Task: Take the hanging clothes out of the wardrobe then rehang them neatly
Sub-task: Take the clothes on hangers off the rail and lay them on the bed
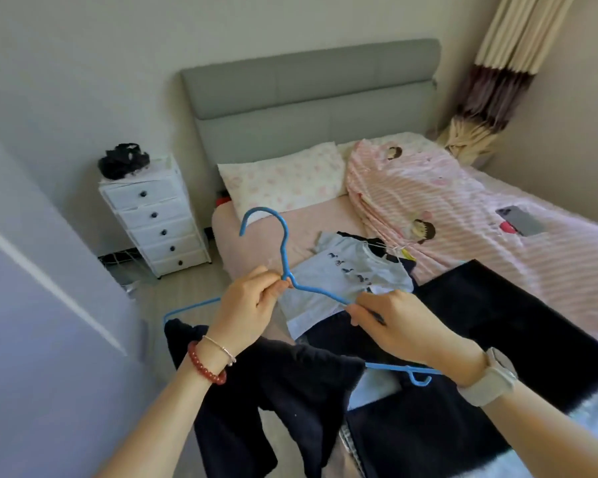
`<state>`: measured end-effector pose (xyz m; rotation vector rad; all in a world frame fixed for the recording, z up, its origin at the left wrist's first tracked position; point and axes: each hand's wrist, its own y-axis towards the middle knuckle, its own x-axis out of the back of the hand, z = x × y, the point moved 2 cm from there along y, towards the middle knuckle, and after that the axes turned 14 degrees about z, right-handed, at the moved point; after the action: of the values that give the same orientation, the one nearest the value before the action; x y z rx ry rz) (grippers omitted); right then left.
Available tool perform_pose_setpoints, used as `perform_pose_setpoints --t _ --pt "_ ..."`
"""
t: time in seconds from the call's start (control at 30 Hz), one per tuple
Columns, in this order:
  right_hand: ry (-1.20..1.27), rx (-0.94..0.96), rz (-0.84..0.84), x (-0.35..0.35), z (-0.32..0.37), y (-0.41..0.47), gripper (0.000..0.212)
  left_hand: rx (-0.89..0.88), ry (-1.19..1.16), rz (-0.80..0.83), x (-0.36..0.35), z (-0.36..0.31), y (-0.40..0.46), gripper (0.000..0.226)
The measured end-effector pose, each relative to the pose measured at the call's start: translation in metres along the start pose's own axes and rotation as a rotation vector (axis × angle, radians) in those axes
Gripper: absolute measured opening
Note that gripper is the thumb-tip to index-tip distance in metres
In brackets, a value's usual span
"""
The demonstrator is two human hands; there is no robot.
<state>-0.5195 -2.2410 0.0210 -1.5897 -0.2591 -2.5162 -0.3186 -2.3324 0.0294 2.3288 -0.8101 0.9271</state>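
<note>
Two hands held one blue hanger in the head view, above the near edge of the bed. Your left hand pinched its neck just under the hook, and your right hand gripped the right shoulder arm. A dark garment draped over the hanger's lower bar, below your left wrist, with most of its cloth hanging to the left. That uneven drape was the likely trouble: tilt the hanger toward that side and the garment could slide off onto the floor. A pale blue T-shirt lay flat on the bed just beyond your fingers, partly over other dark clothes, which spread under and beside your right forearm. The wardrobe itself was not identifiable here.
</note>
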Motion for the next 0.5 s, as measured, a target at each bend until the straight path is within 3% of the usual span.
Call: perform_pose_setpoints --t 0.1,0.3,0.5 --pt "0.186 -0.171 -0.054 0.009 -0.034 -0.028 0.031 0.001 -0.104 0.095 -0.035 -0.014 0.053 0.007" --pt "0.453 -0.466 -0.269 0.040 -0.111 -0.088 0.011 -0.196 -0.112 0.249 -0.123 -0.080 0.158 0.004" --pt "0.347 -0.801 -0.552 0.050 -0.211 -0.147 0.012 -0.271 -0.116 0.306 -0.228 -0.145 0.245 0.016"
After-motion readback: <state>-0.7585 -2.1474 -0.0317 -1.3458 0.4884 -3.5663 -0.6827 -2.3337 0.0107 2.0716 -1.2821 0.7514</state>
